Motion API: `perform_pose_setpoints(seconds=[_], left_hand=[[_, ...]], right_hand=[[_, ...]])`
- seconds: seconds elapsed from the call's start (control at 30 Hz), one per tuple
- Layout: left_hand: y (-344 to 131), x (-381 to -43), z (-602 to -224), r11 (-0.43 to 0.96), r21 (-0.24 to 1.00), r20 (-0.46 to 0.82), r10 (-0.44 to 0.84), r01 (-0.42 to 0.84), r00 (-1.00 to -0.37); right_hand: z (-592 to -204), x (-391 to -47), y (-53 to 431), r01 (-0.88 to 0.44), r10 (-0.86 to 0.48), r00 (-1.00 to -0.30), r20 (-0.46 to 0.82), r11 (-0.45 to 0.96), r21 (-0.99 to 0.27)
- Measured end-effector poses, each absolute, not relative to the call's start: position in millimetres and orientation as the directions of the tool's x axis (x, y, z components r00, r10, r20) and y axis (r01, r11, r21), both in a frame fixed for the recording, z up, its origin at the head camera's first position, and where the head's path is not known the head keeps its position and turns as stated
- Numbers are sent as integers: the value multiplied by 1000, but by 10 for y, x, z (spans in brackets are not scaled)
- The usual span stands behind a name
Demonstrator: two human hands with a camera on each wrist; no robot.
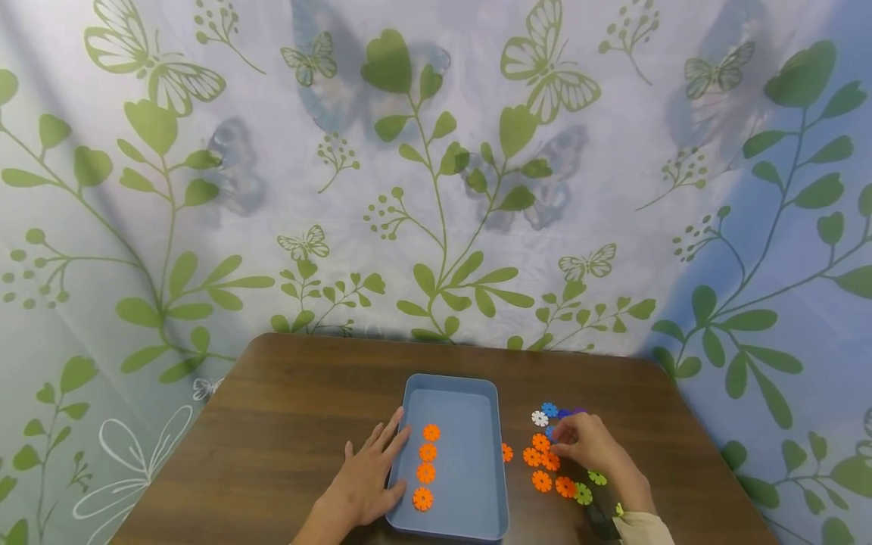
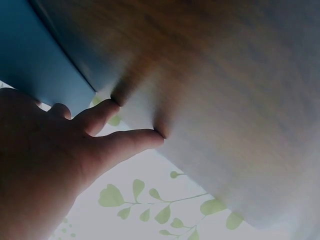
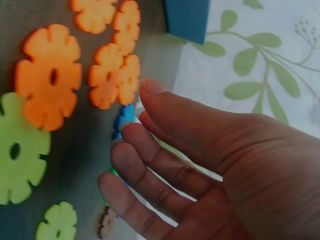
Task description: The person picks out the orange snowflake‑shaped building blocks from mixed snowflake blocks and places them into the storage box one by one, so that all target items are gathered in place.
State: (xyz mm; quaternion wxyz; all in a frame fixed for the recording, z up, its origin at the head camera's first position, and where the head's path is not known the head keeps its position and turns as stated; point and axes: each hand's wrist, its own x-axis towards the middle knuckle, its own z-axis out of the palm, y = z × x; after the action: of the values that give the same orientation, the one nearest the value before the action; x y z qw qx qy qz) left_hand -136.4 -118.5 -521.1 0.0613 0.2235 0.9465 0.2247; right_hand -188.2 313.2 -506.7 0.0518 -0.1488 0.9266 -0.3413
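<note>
My left hand (image 1: 361, 481) lies spread at the left side of a blue-grey tray (image 1: 502, 477), with some fingers over its rim and others on the table. In the left wrist view two fingertips (image 2: 159, 134) meet the tabletop beside the tray wall. Inside the tray four-less-than-crowded orange notched discs (image 1: 425, 473), several of them, form a column along the left. Right of the tray, my right hand (image 1: 599, 446) hovers low over loose discs, fingers bent. Its thumb and fingertips are close to an orange disc (image 3: 128, 80) and a blue disc (image 3: 125, 119), and nothing shows between them.
Loose discs spread right of the tray: a white one (image 1: 540, 418), a blue one (image 1: 549, 409), several orange and green ones (image 1: 583, 494). One orange disc (image 1: 507, 452) lies against the tray's right side. Behind the brown table (image 1: 306, 393) hangs a patterned cloth (image 1: 272, 189).
</note>
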Motion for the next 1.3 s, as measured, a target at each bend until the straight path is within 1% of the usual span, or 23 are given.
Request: perform_pose_setpoints(seconds=[0.13, 0.33, 0.7, 1.03, 1.3], left_hand=[[-1201, -1394, -5191, 797, 455, -11, 452, 398, -892], [-1234, -1440, -5188, 795, 456, -15, 455, 399, -890], [-1243, -1501, -5193, 791, 457, -2, 459, 408, -888], [-1246, -1501, -5190, 792, 456, -8, 460, 406, -888], [-1234, -1469, -5202, 792, 456, -5, 458, 406, -889]], right_hand=[[-5109, -1896, 3103, -236, -308, -952, 4, 723, -650], [-5140, -1940, 3049, -254, -303, -953, 25, 747, -614], [-5124, -2018, 2952, -244, -299, -954, 8, 763, -599], [-5159, -2140, 2823, -191, -248, -969, -23, 801, -567], [-5129, -2156, 2749, -157, -231, -971, -59, 804, -573]])
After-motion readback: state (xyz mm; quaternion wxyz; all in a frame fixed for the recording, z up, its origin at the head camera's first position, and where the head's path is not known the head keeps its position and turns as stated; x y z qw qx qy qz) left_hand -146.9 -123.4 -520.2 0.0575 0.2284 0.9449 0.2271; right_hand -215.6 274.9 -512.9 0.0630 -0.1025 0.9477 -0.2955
